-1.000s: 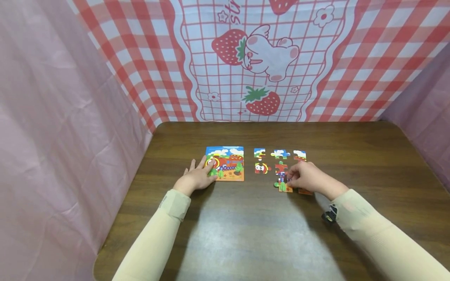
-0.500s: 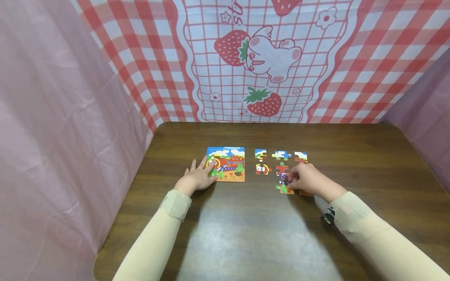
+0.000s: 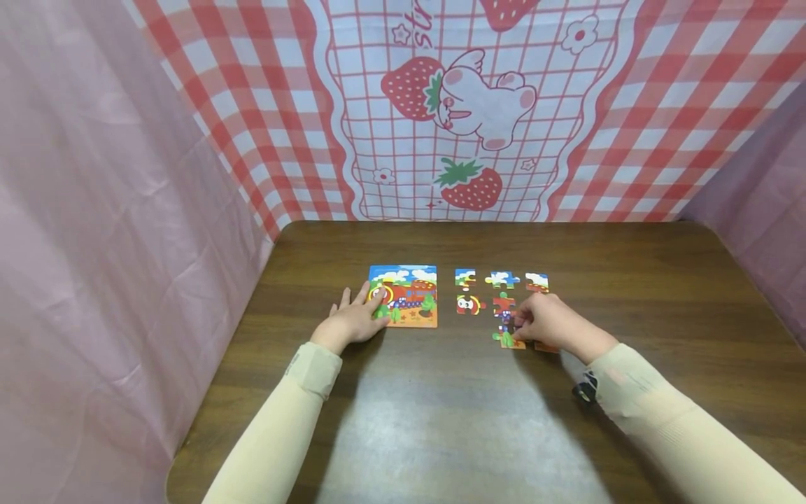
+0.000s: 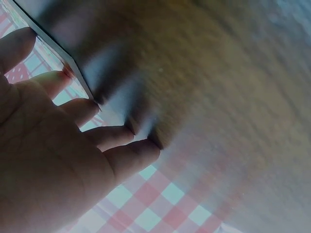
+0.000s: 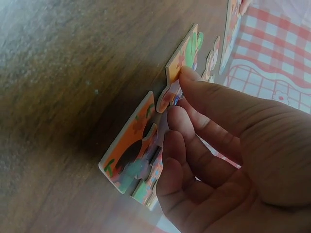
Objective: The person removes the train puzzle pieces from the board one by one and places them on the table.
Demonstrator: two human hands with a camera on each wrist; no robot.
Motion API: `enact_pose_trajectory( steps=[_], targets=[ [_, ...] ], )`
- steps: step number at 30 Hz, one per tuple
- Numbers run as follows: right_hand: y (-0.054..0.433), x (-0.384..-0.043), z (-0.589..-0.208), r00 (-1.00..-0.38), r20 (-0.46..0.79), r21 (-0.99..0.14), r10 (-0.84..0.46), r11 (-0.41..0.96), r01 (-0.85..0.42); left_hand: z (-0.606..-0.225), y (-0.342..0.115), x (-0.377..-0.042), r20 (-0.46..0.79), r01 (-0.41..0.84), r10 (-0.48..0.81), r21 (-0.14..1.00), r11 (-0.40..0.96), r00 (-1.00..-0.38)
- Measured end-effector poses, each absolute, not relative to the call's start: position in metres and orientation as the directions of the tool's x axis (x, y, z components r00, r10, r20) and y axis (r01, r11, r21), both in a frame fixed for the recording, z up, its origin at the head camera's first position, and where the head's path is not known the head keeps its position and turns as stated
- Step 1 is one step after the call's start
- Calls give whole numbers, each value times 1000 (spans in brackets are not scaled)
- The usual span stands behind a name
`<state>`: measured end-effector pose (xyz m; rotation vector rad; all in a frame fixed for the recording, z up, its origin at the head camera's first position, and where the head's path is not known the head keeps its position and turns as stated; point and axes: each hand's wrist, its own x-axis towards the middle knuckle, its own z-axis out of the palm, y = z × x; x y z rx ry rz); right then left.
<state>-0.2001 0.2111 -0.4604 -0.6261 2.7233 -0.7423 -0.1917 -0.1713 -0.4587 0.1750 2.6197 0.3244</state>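
In the head view, my left hand (image 3: 352, 320) rests with spread fingers on the left side of a colourful train picture board (image 3: 415, 318). The left wrist view shows its fingertips along the board's edge and on the table. To the right, my right hand (image 3: 554, 323) pinches a puzzle piece (image 5: 181, 62), orange with a green bush, between thumb and fingers. That piece sits just below a red puzzle piece (image 3: 502, 305); whether they interlock I cannot tell. Another orange puzzle piece (image 5: 127, 138) lies beside it, partly under my hand in the head view.
Further puzzle pieces lie above: a sky corner piece (image 3: 465, 276), a cloud piece (image 3: 502, 278), a right-hand cloud piece (image 3: 537, 280) and a piece with a train's face (image 3: 467, 304). The brown wooden table (image 3: 403, 420) meets a checked cloth (image 3: 252, 105) behind.
The head view shifts slightly. My right hand stays at the bush piece with barely any movement, and my left hand keeps its place on the board.
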Motion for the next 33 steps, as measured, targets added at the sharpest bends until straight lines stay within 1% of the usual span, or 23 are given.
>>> enact_pose_trajectory(
  steps=[11,21,25,28,33],
  targets=[
    [210,-199,-460,-875,-122,-531,-468,776,-341,-460,-172,-191,-456,66,184,262,963,-871],
    [210,-206,-444,-866,-138,-579,-481,749,-324,-460,-172,-192,-447,70,183,257,964,-876],
    [201,-210,-438,-854,-114,-589,-507,727,-353,-460,-171,-193,-445,70,182,256,964,-877],
    [192,-213,-433,-848,-113,-613,-518,708,-350,-460,-171,-192,-445,70,185,262,963,-876],
    [173,-216,-425,-849,-105,-617,-517,704,-352,-459,-172,-191,-447,67,183,262,963,-875]
  ],
)
